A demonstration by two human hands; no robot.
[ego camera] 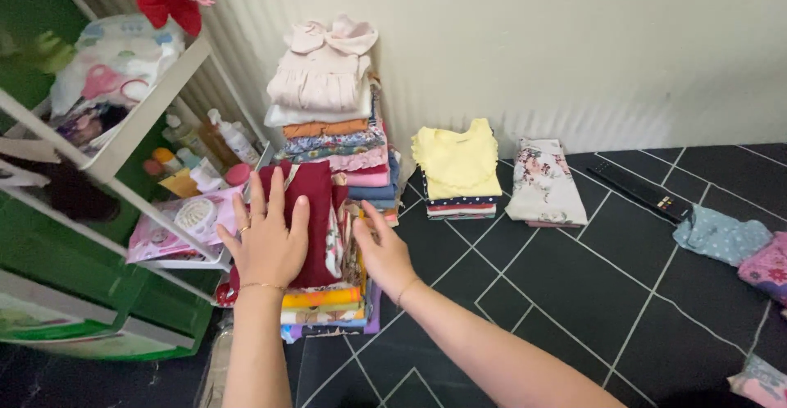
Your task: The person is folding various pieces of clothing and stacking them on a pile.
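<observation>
My left hand lies flat, fingers spread, on a dark red folded garment that tops a short stack of folded clothes. My right hand presses against the right side of that same stack, fingers apart at the edges of the folded layers. Behind this stack rises a taller pile of folded clothes with a pale pink dress on top, leaning near the wall.
A white wire shelf at left holds bottles, a pink pack and bags. A yellow-topped pile and a floral folded piece sit on the black patterned mat. A dark remote and loose clothes lie right.
</observation>
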